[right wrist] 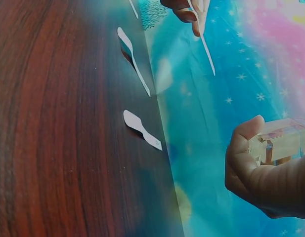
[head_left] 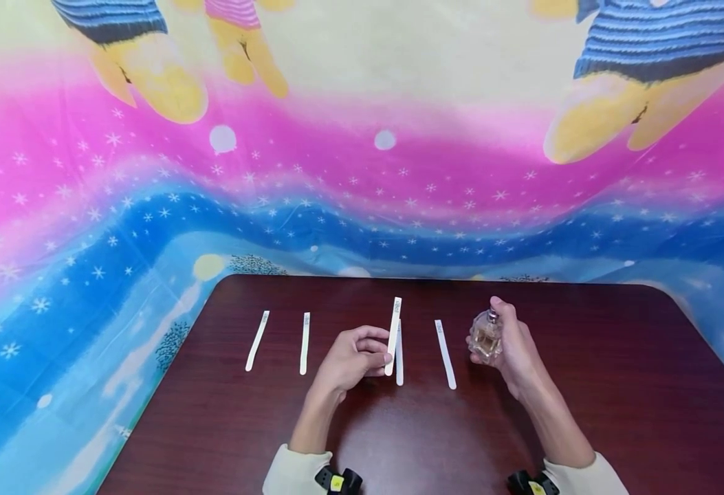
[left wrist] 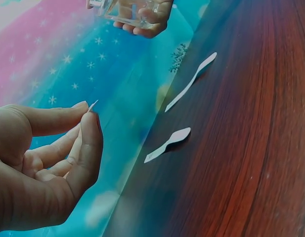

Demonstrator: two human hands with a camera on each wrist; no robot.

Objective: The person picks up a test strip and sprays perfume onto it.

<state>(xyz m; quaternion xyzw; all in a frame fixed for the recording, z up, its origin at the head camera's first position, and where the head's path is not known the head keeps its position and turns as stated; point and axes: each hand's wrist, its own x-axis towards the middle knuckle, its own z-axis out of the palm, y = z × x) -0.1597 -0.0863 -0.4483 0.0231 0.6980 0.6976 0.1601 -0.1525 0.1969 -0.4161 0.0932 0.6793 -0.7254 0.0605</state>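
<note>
White paper made up the held strip [head_left: 393, 335], which was pinched between thumb and fingertips of the left hand [head_left: 352, 357]. The pinch was taken at the strip's lower end; its long axis ran up and away from that grip, tip raised clear of the table [head_left: 584, 412]. The thumb [left wrist: 88, 148] and forefinger were seen closed on the strip's thin edge in the left wrist view.

To the right of that grip, level with it and near, the perfume bottle [head_left: 485, 337] was held in the right hand [head_left: 510, 350]. The fingers were curled round the glass body and one finger was laid over the sprayer cap at the top. The bottle was held upright above the wood, with a clear gap between it and the raised strip. Which way the nozzle faced could not be told.

Beyond and beneath the two grips, loose strips were noted flat on the table. One lay just under the held strip [head_left: 399, 357]. Another lay between the two hands [head_left: 445, 354]. Two more lay left of the left-hand grip, well apart from the bottle [head_left: 304, 342] [head_left: 256, 340]. All had their long axes running away from the person.

Farthest back, a bright printed cloth [head_left: 362, 179] was recorded behind the table's far edge.
</note>
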